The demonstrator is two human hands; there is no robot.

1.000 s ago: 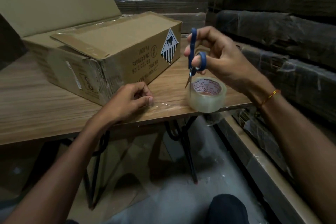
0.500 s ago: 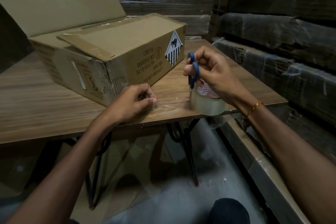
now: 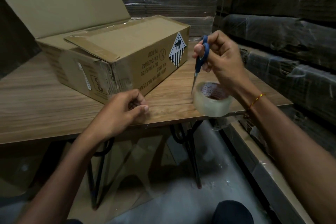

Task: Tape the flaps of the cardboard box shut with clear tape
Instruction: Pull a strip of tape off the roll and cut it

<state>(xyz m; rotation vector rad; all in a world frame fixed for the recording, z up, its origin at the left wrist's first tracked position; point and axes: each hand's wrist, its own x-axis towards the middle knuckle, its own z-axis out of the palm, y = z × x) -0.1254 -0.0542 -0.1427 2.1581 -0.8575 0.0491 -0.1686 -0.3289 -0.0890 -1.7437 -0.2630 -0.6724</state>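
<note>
Box: the long brown cardboard box (image 3: 116,54) with a black-and-white hazard diamond is seen in the upper left of the frame, lying on the wood-grain table (image 3: 36,100). One big flap is stood up at the back, another is folded flat on top, so it's not sealed yet.

Tape: the roll of clear packing tape (image 3: 211,99) with a red-printed core is parked at the table's front edge, right of centre. Any pulled-out strip is too see-through to be made out.

Right hand: the right hand (image 3: 221,60) is curled round the blue-handled scissors (image 3: 201,56), held just above the roll, blades together and pointed down at the tabletop beside it.

Left hand: the left hand (image 3: 123,112) is rested on the table just in front of the box's near corner, fingers curled with thumb against forefinger. Whether tape is pinched there can't be told.

Key relation: the box's long axis is run from lower left to upper right, and the open top lies up and left of both hands. The left hand is much nearer the box; roll and scissors are kept on the right.

Guess: a cut strip is probably carried leftward to the top seam next.
</note>
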